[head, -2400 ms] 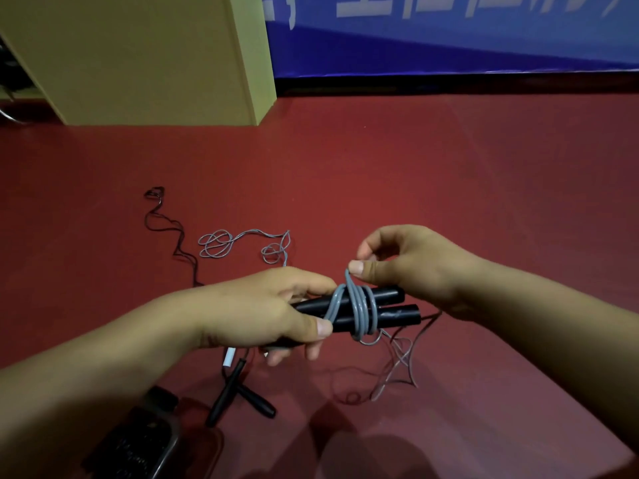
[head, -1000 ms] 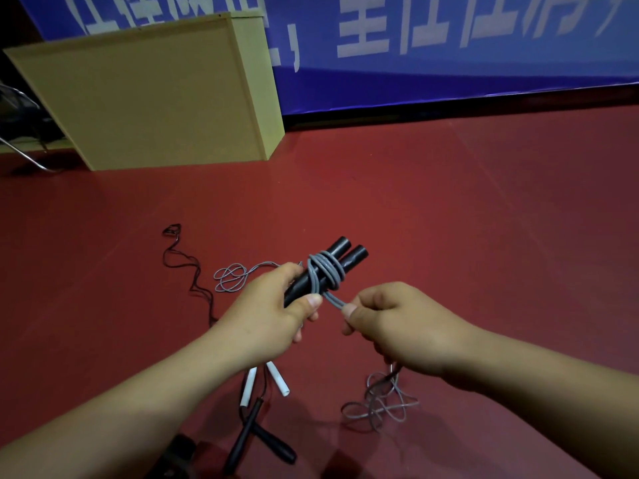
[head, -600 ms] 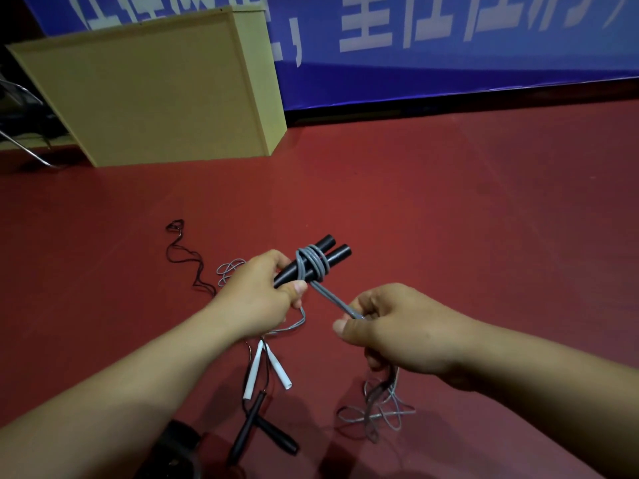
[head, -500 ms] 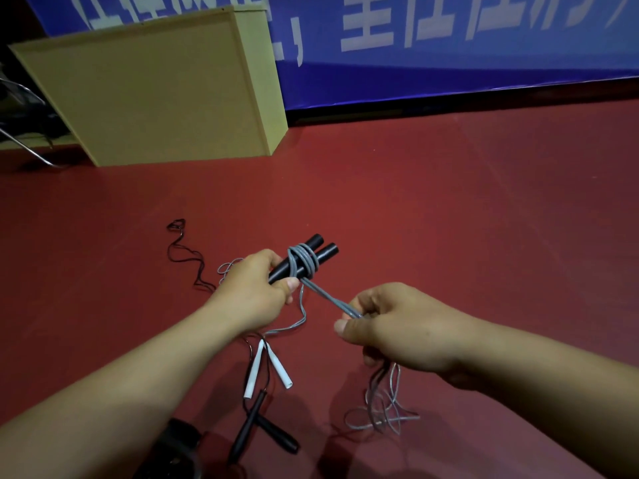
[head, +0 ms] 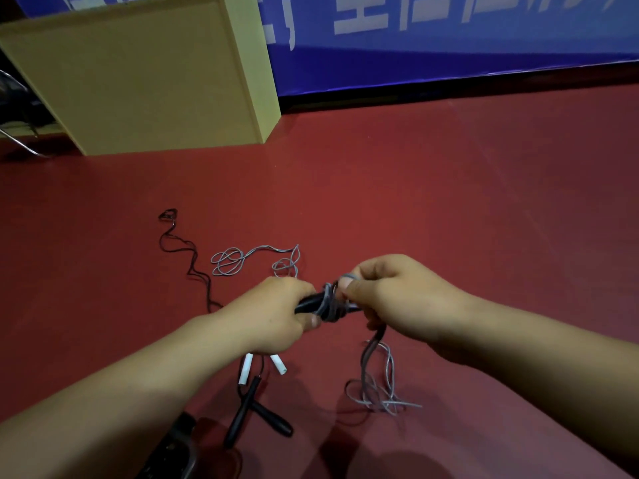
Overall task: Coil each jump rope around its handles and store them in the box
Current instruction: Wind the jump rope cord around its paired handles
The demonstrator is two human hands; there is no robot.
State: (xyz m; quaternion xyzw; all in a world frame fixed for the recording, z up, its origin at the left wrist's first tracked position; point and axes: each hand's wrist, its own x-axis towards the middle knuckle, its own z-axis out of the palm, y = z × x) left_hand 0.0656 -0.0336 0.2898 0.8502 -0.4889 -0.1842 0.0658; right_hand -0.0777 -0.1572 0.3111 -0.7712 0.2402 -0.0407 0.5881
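Note:
My left hand grips two black handles held side by side, with several turns of grey rope wound round them. My right hand pinches the grey rope right at the coil, above the handles' far ends, which it hides. The loose rest of that rope hangs from my right hand to the red floor. A second rope lies on the floor below my left hand: black handles, white sleeves and a thin dark cord. A yellow box stands at the back left.
Another loose grey cord lies curled on the floor beyond my left hand. A dark device sits at the bottom edge near my left forearm. A blue banner runs along the back wall.
My right hand has come up from below the handles to the coil, carrying the grey rope over them for another turn. My left hand has turned the handles more level.

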